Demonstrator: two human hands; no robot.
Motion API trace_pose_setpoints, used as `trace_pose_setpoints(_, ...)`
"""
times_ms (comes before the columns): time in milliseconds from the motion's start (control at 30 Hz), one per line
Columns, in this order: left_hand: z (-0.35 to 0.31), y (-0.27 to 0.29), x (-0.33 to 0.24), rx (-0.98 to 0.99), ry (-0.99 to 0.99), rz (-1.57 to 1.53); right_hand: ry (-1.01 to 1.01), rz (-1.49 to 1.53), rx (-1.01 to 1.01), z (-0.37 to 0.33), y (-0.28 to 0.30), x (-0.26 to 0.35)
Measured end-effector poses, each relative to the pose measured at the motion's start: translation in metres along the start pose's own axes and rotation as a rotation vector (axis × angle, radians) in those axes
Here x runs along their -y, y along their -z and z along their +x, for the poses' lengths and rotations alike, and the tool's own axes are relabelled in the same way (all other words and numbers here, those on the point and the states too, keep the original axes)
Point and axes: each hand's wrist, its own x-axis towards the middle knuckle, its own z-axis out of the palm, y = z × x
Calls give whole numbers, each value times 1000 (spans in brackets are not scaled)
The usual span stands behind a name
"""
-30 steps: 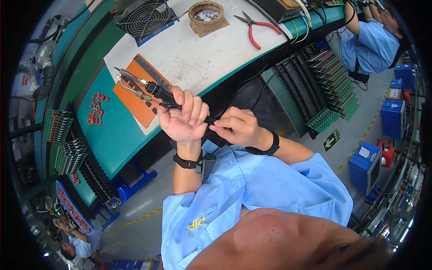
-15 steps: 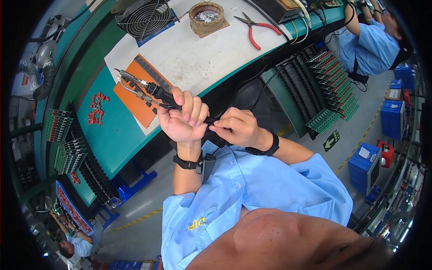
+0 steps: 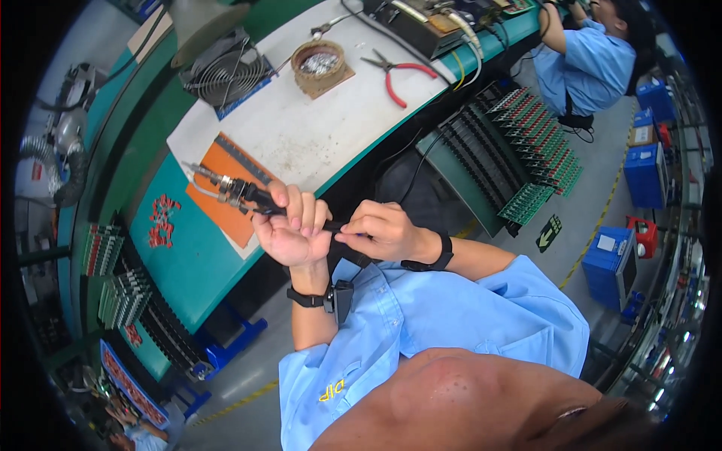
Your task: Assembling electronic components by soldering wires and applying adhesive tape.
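Note:
My left hand (image 3: pixel 292 229) is closed round the black handle of a soldering iron (image 3: pixel 239 191) with a thin metal tube along its side. The iron's tip points up and left, over an orange mat (image 3: pixel 214 207) on the bench edge. My right hand (image 3: pixel 380 229) pinches the black cord (image 3: pixel 336 225) at the handle's rear, close beside my left hand. What lies under the right fingertips is partly hidden. Left of the mat, several small red components (image 3: pixel 161 219) lie loose on the green bench top.
On the white sheet (image 3: pixel 293 143) stand a fan (image 3: pixel 226 79), a brown round pot (image 3: pixel 319 62) with silvery scraps and red-handled pliers (image 3: pixel 396 75). Racks of circuit boards (image 3: pixel 535 143) stand at right, more boards (image 3: pixel 120 297) at left. A co-worker (image 3: pixel 587 64) sits at upper right.
The whole view has shifted, so the bench items appear further left. Both hands keep their hold on the iron and its cord, the iron's tip still up and left.

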Motion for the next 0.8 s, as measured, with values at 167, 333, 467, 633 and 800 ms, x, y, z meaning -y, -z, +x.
trace_pose_setpoints(167,6,-6,-5,-9,-50,-7,-67,31,31,10,0,3)
trace_pose_setpoints(333,12,-8,-10,0,-114,6,-73,66,39,18,-4,1)
trace_pose_setpoints(467,16,-12,-14,-2,-164,-6,-118,83,39,26,-6,5)
trace_pose_setpoints(633,19,-11,-15,-20,-188,10,-164,117,21,32,-8,7)
trace_pose_setpoints(800,23,-13,-16,-27,-211,28,-168,115,26,40,-4,4)
